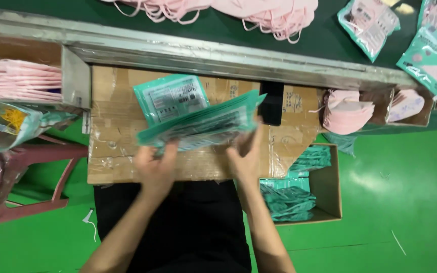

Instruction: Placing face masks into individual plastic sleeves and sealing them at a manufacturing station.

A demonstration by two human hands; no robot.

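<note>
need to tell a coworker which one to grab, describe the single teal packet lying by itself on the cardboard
Start at the taped cardboard sheet across the person's lap, below the metal rail. On its upper middle lies one teal packet, flat, its printed white label up, just above the fanned bundle of teal packets held by the left hand and right hand. It alone lies loose, in neither hand.

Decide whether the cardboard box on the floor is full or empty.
Partly full: the cardboard box holds green packets, with bare inner wall showing beside them.
</note>
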